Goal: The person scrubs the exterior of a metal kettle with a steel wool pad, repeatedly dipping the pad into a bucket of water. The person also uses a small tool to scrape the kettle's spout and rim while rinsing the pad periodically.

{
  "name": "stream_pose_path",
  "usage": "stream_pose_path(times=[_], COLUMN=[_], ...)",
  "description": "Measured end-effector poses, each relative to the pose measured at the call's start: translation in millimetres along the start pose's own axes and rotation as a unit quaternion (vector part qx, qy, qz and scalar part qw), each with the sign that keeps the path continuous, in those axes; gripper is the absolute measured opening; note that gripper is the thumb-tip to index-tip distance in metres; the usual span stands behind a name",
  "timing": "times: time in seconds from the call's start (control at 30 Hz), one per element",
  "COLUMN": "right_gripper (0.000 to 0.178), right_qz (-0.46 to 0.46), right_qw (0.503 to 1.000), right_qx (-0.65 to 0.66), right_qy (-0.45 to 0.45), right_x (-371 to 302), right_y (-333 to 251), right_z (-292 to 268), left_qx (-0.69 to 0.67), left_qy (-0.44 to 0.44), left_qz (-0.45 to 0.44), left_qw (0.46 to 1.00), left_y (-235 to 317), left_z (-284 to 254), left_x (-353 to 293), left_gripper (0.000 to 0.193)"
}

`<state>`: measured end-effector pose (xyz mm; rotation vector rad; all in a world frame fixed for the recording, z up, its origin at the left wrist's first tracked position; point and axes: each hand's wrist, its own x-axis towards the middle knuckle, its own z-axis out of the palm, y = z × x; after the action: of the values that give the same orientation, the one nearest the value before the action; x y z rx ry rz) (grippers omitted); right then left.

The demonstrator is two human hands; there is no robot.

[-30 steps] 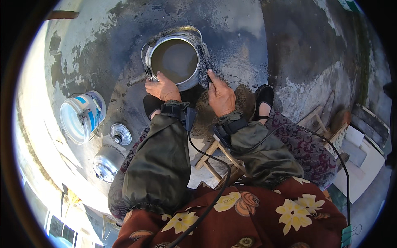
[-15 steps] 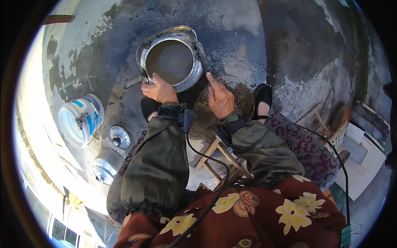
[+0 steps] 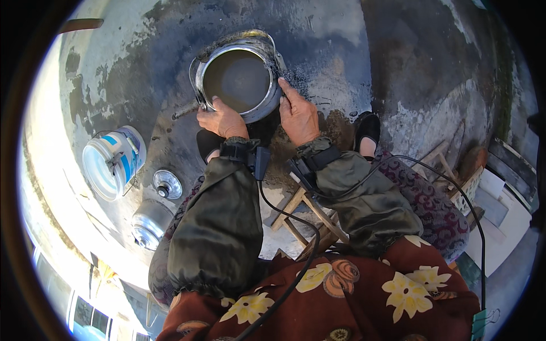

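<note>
A metal kettle [image 3: 263, 112] without its lid stands on the wet floor in front of me, filled with murky grey-brown water [image 3: 236, 79]. Its bail handle leans toward the far side, and the spout [image 3: 185, 109] points to the left. My left hand [image 3: 223, 120] grips the near-left rim, thumb over the edge and fingers against the outside. Against the kettle's right side is my right hand [image 3: 300, 117], closed, with its index finger reaching along the dark, sooty wall. Whatever lies under its curled fingers is hidden.
To the left stand a white and blue plastic bucket [image 3: 114, 165], a round metal lid [image 3: 168, 184] and a second metal vessel [image 3: 149, 223]. A small wooden stool [image 3: 307, 213] is between my knees. A black cable [image 3: 307, 223] runs over my lap. White boards [image 3: 495, 219] lie at the right.
My right hand has slid forward and a little left along the kettle's side. The left hand keeps its hold on the rim. The whole view has shifted slightly.
</note>
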<state>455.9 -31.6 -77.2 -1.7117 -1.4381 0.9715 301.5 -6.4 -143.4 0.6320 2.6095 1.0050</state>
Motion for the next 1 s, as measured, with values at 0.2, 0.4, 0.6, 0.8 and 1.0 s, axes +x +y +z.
stream_pose_path(times=[0.2,0.4,0.6,0.8,1.0], right_gripper=[0.041,0.042,0.041,0.04,0.042], right_qz=[0.053,0.027,0.055,0.152,0.275], right_qw=[0.997,0.999,0.982,0.947,0.828], right_qx=[-0.046,0.001,0.081,0.239,0.436], right_qy=[-0.034,-0.042,-0.164,-0.155,-0.223], right_x=[-25,-33,-38,-36,-36], right_y=[-5,-10,-60,-89,-93], right_z=[-12,-19,-43,-64,-73], left_qx=[0.026,0.023,-0.005,-0.202,-0.334], left_qy=[0.014,-0.002,-0.079,-0.216,-0.456], left_qz=[0.025,0.003,-0.023,0.095,0.022], left_qw=[0.999,1.0,0.997,0.95,0.824], left_y=[-1,-3,17,47,52], left_z=[0,3,-23,-84,-59], left_x=[3,2,4,-37,-61], left_gripper=[0.055,0.057,0.065,0.058,0.045])
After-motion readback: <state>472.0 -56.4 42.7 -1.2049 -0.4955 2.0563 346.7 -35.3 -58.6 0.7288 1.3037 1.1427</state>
